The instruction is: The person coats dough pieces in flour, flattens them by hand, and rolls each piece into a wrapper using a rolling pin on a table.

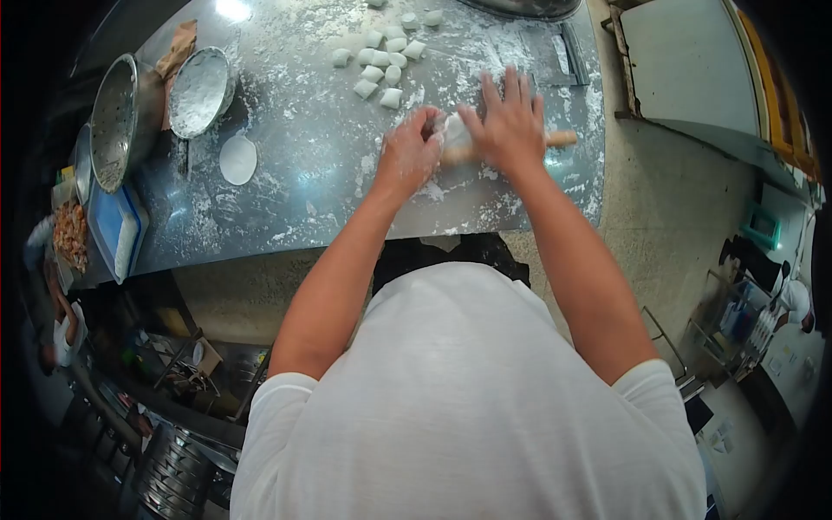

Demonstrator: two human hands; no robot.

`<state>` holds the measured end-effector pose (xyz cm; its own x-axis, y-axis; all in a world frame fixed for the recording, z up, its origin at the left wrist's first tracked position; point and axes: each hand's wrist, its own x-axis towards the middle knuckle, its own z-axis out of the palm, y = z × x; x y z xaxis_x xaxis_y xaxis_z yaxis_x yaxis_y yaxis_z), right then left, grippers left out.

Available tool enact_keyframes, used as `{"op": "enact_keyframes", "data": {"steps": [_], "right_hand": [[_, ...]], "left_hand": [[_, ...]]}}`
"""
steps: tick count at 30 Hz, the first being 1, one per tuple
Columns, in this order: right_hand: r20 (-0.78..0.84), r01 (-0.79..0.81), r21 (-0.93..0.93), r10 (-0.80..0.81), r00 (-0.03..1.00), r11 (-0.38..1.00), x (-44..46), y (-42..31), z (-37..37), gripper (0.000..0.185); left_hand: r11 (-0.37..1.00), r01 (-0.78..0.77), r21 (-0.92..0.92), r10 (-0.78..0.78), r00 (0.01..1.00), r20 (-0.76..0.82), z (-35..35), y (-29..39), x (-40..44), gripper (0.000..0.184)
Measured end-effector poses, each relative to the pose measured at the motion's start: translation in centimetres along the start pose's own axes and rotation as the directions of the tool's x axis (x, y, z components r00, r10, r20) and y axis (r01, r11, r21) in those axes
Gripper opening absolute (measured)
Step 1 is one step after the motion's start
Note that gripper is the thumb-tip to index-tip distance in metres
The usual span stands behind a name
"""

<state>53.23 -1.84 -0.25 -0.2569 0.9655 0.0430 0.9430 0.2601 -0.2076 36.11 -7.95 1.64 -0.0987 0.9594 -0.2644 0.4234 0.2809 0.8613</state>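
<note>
My right hand [511, 126] lies flat with its fingers spread over a wooden rolling pin [562, 139], whose right end sticks out past it. My left hand [411, 152] is curled at the left edge of a white piece of dough [456, 130], its thumb and fingers pinched on that edge. The dough lies between both hands, beside the pin, partly covered by my right fingers. Several small dough pieces [393, 59] are scattered beyond my hands. One flat round wrapper [237, 160] rests on the floured metal table [303, 165] to the left.
A bowl of flour [201, 94] and a large metal bowl [117, 121] stand at the left. Near them are a blue tray [113, 221] and a chopped filling [70, 234]. A metal scraper [563, 56] lies at the back right. Other people are at the far left and right.
</note>
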Motion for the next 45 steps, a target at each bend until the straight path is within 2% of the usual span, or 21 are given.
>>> {"op": "enact_keyframes", "data": {"steps": [5,7,10,14,16,17,18,19,20,21,23,24,25,27,28,29,30,31,33,40,45], "right_hand": [[-0.177,0.057,0.049,-0.048,0.983,0.997,2.4,0.2,0.8,0.066],[-0.078,0.012,0.070,-0.007,0.997,0.997,-2.0,0.5,-0.4,0.063],[-0.020,0.095,0.074,-0.094,0.995,0.993,-8.9,2.2,-1.2,0.056],[-0.008,0.088,0.100,-0.087,0.996,0.991,-13.4,3.9,-1.3,0.050],[-0.022,0.070,0.108,-0.068,0.997,0.992,-13.3,3.9,-1.4,0.049],[-0.025,0.062,0.117,-0.059,0.998,0.991,-13.2,3.9,-1.4,0.049],[-0.035,0.054,0.118,-0.050,0.998,0.992,-13.0,3.8,-1.4,0.049],[-0.032,0.052,0.131,-0.049,0.998,0.990,-12.9,3.9,-1.3,0.049],[-0.026,0.053,0.144,-0.050,0.998,0.988,-12.9,3.9,-1.2,0.049],[-0.030,0.051,0.146,-0.047,0.998,0.988,-12.9,3.9,-1.2,0.049],[-0.060,0.073,0.151,-0.064,0.996,0.986,-12.9,4.1,-1.0,0.047],[-0.062,0.072,0.154,-0.064,0.996,0.985,-12.9,4.0,-1.0,0.047],[-0.065,0.070,0.158,-0.061,0.996,0.985,-13.0,3.9,-1.1,0.047],[-0.078,0.065,0.159,-0.053,0.996,0.985,-12.5,4.1,-1.1,0.046],[-0.089,0.075,0.167,-0.061,0.994,0.983,-12.4,4.3,-1.0,0.046],[-0.087,0.084,0.180,-0.069,0.994,0.980,-13.1,4.3,-0.9,0.045],[-0.080,0.081,0.183,-0.067,0.995,0.980,-13.4,4.4,-0.8,0.045],[-0.072,0.081,0.188,-0.069,0.995,0.979,-13.3,4.5,-0.9,0.045],[-0.061,0.089,0.195,-0.078,0.995,0.977,-13.4,4.6,-1.1,0.044],[0.019,0.111,0.142,-0.115,0.993,0.984,-15.8,5.2,-1.6,0.047],[0.059,0.121,0.128,-0.129,0.990,0.984,-15.5,4.6,-1.9,0.047]], "left_hand": [[0.998,0.026,0.056,-0.025,1.000,-0.018,0.6,0.9,2.1,0.032],[0.993,0.032,0.114,-0.030,0.999,-0.025,0.6,0.6,1.9,0.033],[0.924,-0.070,0.375,0.050,0.997,0.063,0.7,-0.1,1.7,0.032],[0.961,-0.072,0.266,0.026,0.984,0.174,0.2,2.2,2.4,0.027],[0.993,-0.120,0.016,0.114,0.973,0.198,-0.5,4.0,3.5,0.022],[0.991,-0.130,0.022,0.123,0.971,0.206,-0.7,4.9,4.1,0.022],[0.917,-0.370,0.149,0.364,0.929,0.068,-0.8,5.7,4.7,0.020],[0.774,-0.558,0.300,0.594,0.804,-0.037,-0.8,6.5,5.3,0.020],[0.731,-0.615,0.295,0.651,0.758,-0.034,-0.6,7.3,5.6,0.019],[0.728,-0.618,0.297,0.654,0.756,-0.032,0.2,7.0,6.2,0.019],[0.551,-0.696,0.460,0.671,0.698,0.251,2.2,4.7,7.2,0.018],[0.551,-0.685,0.477,0.590,0.724,0.358,2.9,3.4,6.8,0.018],[0.550,-0.686,0.477,0.589,0.723,0.360,3.7,1.4,6.3,0.018],[0.496,-0.770,0.400,0.762,0.607,0.225,4.8,-1.2,5.6,0.019],[0.685,-0.618,0.385,0.598,0.779,0.187,4.0,1.6,3.4,0.016],[0.690,-0.616,0.379,0.591,0.783,0.196,3.9,2.6,2.3,0.016],[0.925,-0.369,0.091,0.361,0.928,0.093,3.8,3.1,1.7,0.016],[0.972,-0.066,-0.224,0.083,0.994,0.071,3.5,3.4,1.5,0.015],[0.962,-0.028,-0.271,0.052,0.995,0.080,2.9,3.1,0.7,0.017],[0.992,0.119,-0.041,-0.112,0.982,0.154,2.3,-0.1,-2.4,0.029],[0.988,-0.073,-0.134,0.089,0.989,0.116,1.7,0.3,-2.2,0.032]]}}
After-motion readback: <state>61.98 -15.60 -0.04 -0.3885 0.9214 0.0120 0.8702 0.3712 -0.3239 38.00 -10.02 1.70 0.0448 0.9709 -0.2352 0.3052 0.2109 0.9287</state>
